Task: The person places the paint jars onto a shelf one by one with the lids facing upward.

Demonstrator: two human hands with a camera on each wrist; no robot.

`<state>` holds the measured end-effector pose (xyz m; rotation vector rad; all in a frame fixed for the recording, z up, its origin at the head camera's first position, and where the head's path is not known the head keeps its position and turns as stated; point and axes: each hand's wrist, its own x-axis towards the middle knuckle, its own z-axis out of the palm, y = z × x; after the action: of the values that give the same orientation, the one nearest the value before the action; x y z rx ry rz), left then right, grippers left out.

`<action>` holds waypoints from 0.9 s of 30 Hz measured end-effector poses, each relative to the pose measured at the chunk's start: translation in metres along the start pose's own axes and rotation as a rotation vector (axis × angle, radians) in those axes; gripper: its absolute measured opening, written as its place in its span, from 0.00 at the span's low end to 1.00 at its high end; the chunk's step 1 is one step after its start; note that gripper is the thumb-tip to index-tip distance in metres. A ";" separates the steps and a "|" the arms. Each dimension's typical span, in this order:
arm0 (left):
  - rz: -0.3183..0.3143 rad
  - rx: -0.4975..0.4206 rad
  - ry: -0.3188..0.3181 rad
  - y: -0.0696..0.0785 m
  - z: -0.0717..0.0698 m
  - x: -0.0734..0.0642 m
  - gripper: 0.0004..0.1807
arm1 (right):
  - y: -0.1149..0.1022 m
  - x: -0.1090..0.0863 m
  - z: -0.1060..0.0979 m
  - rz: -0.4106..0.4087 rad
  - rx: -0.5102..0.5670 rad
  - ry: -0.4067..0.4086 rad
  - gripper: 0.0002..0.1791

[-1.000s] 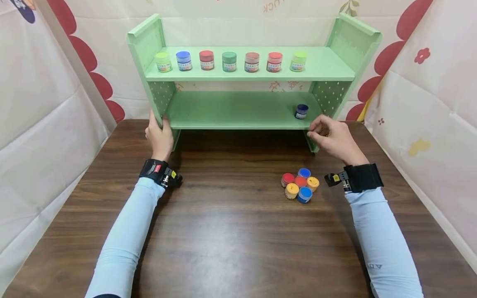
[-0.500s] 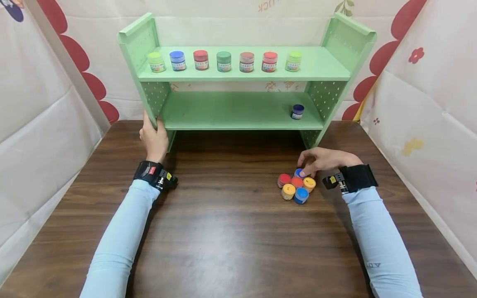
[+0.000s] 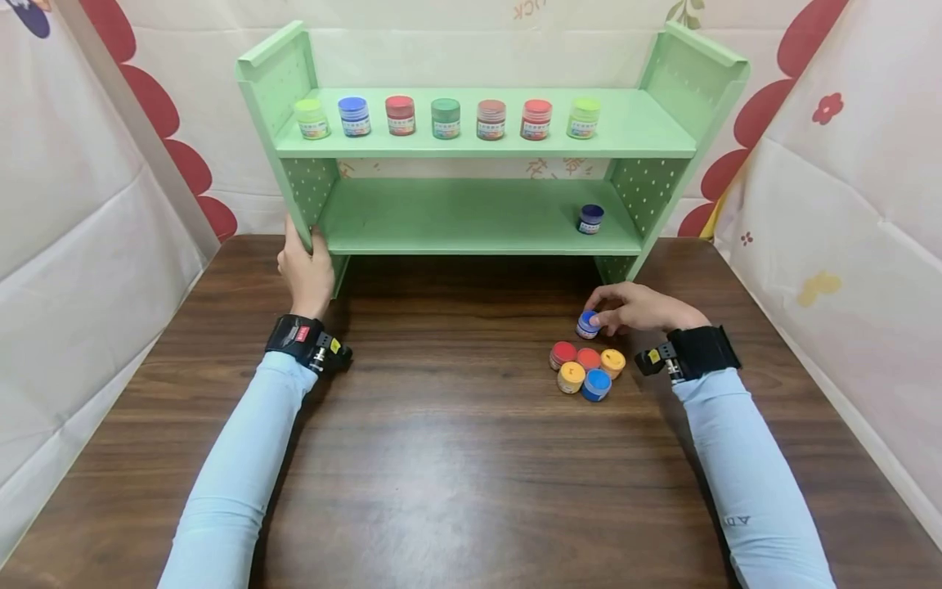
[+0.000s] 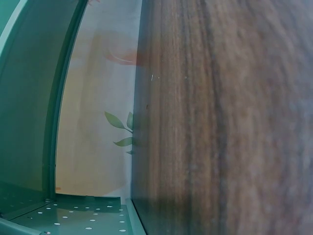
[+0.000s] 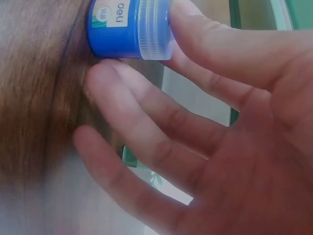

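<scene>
My right hand [image 3: 636, 307] pinches a small blue paint jar [image 3: 587, 325] by its lid, between thumb and fingers. The right wrist view shows the jar's clear ribbed lid and white label [image 5: 116, 13], with the other fingers [image 5: 146, 127] loosely bent below it. At the left, my left hand [image 3: 307, 276] grips the lower side panel of a green two-tier shelf [image 3: 482, 245], thumb inside and fingers partly hidden outside. The left wrist view shows the perforated panel [image 4: 88, 218] but no hand. Just in front of the held jar, several more jars sit clustered, among them a red jar [image 3: 562, 352] and a yellow jar [image 3: 612, 362].
Along the upper tier stands a row of several jars, from a light green jar [image 3: 312, 119] to another light green jar [image 3: 584, 119]. A dark blue jar [image 3: 590, 219] stands at the right of the lower tier. Patterned cloth [image 3: 832, 270] hangs around the wooden table [image 3: 441, 458].
My right hand went from beside the shelf's right leg down to the cluster, took hold of the blue jar and drew it away toward the shelf. The left hand kept its grip on the panel.
</scene>
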<state>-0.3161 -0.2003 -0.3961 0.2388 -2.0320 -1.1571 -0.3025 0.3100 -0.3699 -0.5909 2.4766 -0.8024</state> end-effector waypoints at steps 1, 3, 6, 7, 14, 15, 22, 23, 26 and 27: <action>-0.002 0.003 -0.001 0.000 0.000 0.000 0.27 | 0.001 0.000 0.000 0.003 -0.002 0.003 0.14; -0.004 0.005 -0.002 0.000 0.000 0.000 0.27 | 0.002 0.001 0.001 0.010 0.002 0.006 0.15; 0.001 0.008 0.001 0.000 0.001 0.000 0.26 | 0.003 0.001 0.001 0.009 0.003 0.004 0.18; 0.003 0.006 0.003 0.000 0.001 0.000 0.26 | 0.003 0.002 0.002 0.016 0.001 0.006 0.18; 0.001 0.003 0.006 0.000 0.000 0.000 0.26 | -0.002 0.002 0.004 0.066 -0.061 0.023 0.27; 0.000 0.004 0.006 0.000 0.000 0.000 0.26 | -0.002 0.001 0.004 0.071 -0.070 0.027 0.28; 0.001 0.008 0.007 0.002 0.000 0.001 0.25 | -0.002 0.003 0.006 0.064 -0.116 0.058 0.27; 0.000 0.008 0.007 0.002 0.000 0.001 0.25 | -0.002 0.004 0.006 0.061 -0.121 0.062 0.26; -0.003 0.010 0.008 0.001 0.000 0.002 0.25 | -0.004 0.005 0.007 0.059 -0.127 0.072 0.25; -0.004 0.010 0.007 0.001 -0.001 0.002 0.25 | -0.004 0.005 0.007 0.057 -0.128 0.075 0.25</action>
<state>-0.3167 -0.2011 -0.3947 0.2524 -2.0324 -1.1470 -0.3017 0.3008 -0.3738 -0.5408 2.6156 -0.6588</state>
